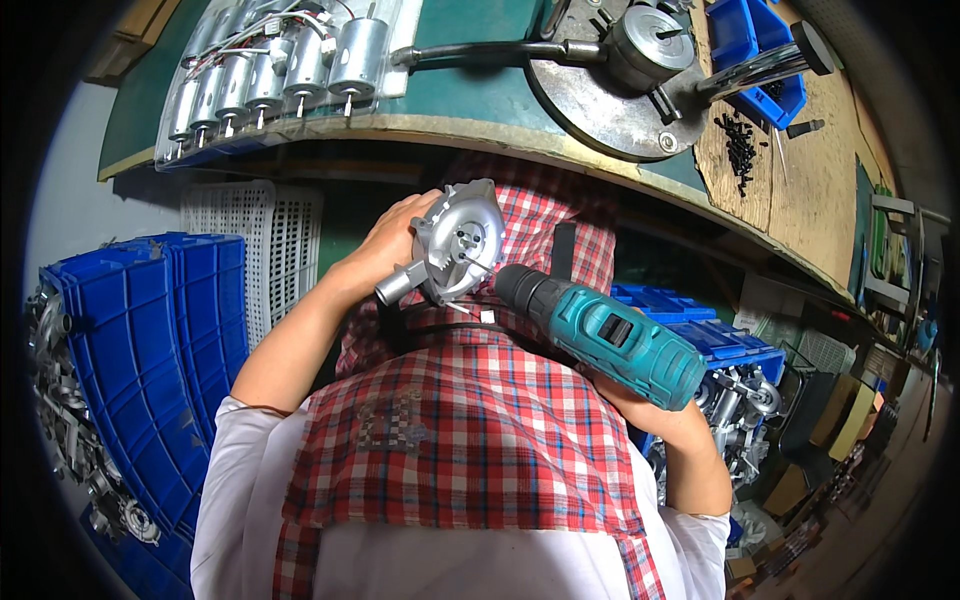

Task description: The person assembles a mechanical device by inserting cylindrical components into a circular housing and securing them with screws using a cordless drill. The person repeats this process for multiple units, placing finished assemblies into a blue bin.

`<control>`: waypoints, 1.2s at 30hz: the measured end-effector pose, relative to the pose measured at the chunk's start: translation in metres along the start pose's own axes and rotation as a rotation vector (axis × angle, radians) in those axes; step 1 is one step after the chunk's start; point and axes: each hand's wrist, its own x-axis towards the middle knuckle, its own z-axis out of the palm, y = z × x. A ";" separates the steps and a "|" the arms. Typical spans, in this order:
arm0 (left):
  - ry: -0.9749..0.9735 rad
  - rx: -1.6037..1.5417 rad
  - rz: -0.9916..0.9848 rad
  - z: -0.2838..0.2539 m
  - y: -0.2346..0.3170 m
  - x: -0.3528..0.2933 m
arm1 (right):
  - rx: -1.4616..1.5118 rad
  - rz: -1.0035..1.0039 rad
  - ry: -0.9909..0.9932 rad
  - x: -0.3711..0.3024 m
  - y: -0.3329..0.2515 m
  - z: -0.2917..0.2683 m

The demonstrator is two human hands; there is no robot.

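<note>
Above my lap, my left hand point(385, 248) is closed round the side of a silver cast-metal housing point(478, 215), round with a short tube at its lower left. In my right hand is a teal cordless drill point(640, 350) with a black chuck. Its thin bit points left to the holes at the housing's centre; whether the tip sits in a hole is too small to tell. The drill's body covers most of my right hand point(640, 408), and its fingers are hidden. A red checked apron point(450, 430) lies behind both things.
Ahead is a green workbench point(470, 95) bearing several silver motors point(357, 55) in a clear tray and a round metal fixture point(570, 95) with a lever. Black screws point(738, 150) lie near a blue bin point(735, 35). Blue crates point(130, 340) and a white basket point(290, 230) stand left; metal castings point(725, 400) right.
</note>
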 end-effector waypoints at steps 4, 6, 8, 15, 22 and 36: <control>-0.020 -0.020 -0.028 -0.001 -0.002 0.001 | 0.121 0.140 0.082 -0.008 -0.004 0.002; -0.031 -0.048 -0.075 -0.001 -0.011 0.001 | 0.396 0.216 0.182 -0.013 -0.005 -0.016; -0.066 -0.225 -0.160 -0.004 -0.019 -0.002 | 0.664 0.293 0.361 -0.036 0.004 -0.041; 0.004 -1.476 -0.213 -0.018 -0.004 0.010 | 0.043 0.199 1.286 -0.024 0.008 -0.174; 0.302 -0.698 0.298 -0.052 0.171 0.095 | -1.008 0.564 0.864 0.016 0.181 -0.270; 0.406 -0.504 0.409 -0.033 0.177 0.215 | 1.051 0.047 0.395 0.145 0.004 -0.042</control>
